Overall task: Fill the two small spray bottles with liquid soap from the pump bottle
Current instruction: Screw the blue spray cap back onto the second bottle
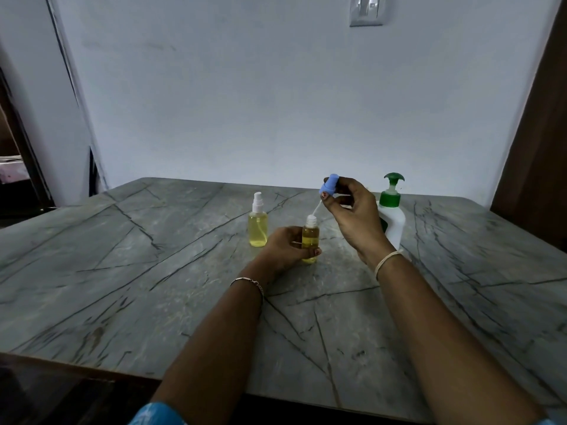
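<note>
hands (288,245) hold bottle (310,237), blue sprayer (329,184) above.

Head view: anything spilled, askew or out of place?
Nothing stands out. The capped spray bottle and the pump bottle stand upright, and no soap shows on the table. The blue sprayer top is off the open bottle, tilted in the right hand, tube at the neck, while the left hand grips that bottle.

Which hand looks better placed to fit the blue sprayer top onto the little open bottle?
The right hand: its fingers pinch the blue sprayer top, its tube reaching the neck of the open bottle. The left hand is gripping that bottle.
</note>
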Tool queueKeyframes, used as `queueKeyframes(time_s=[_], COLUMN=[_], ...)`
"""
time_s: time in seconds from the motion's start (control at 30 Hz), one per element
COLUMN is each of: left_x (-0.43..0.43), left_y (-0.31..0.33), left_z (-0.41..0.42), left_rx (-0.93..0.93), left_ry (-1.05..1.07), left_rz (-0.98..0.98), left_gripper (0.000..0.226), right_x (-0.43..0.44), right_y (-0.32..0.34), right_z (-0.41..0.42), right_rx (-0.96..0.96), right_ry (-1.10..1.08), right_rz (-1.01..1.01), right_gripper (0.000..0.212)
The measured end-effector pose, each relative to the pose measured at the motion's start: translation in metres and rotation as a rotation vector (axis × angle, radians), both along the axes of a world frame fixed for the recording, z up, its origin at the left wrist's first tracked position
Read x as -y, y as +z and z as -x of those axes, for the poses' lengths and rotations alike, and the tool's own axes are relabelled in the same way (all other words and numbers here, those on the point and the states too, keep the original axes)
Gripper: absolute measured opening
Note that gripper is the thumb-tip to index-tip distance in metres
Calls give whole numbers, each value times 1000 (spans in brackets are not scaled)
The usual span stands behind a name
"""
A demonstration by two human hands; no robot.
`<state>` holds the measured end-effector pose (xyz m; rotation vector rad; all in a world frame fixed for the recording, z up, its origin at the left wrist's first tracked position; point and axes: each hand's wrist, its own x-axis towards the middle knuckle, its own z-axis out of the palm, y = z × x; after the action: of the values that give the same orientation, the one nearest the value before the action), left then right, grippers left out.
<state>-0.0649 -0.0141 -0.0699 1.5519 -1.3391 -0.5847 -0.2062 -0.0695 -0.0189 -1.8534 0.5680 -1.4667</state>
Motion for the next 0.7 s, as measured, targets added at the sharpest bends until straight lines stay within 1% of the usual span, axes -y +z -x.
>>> queueKeyframes(time_s=[0.1, 0.17, 0.27, 0.37, 0.47, 0.7], left_x=[0, 0, 2, 3, 4, 3], left_y=[1, 1, -1, -2, -3, -3], left_z=[0, 1, 0, 1, 0, 0], left_rx=[1, 5, 1, -8, -16, -6], left_ry=[-5, -7, -2, 4, 1, -18], left_rz=[-4, -8, 5, 15, 24, 23], left_gripper=[47, 47, 45, 42, 45, 41], right_x=[-3, -3, 0, 4, 6, 6], right_y=[3, 3, -2, -9, -16, -23], right_z=[1, 1, 0, -3, -5, -8], right_rx=[41, 29, -43, -156, -256, -360], right_ry=[-15, -13, 2, 21, 26, 18], right_rz=[0, 2, -3, 11, 11, 16], right_gripper=[29, 29, 28, 28, 29, 33])
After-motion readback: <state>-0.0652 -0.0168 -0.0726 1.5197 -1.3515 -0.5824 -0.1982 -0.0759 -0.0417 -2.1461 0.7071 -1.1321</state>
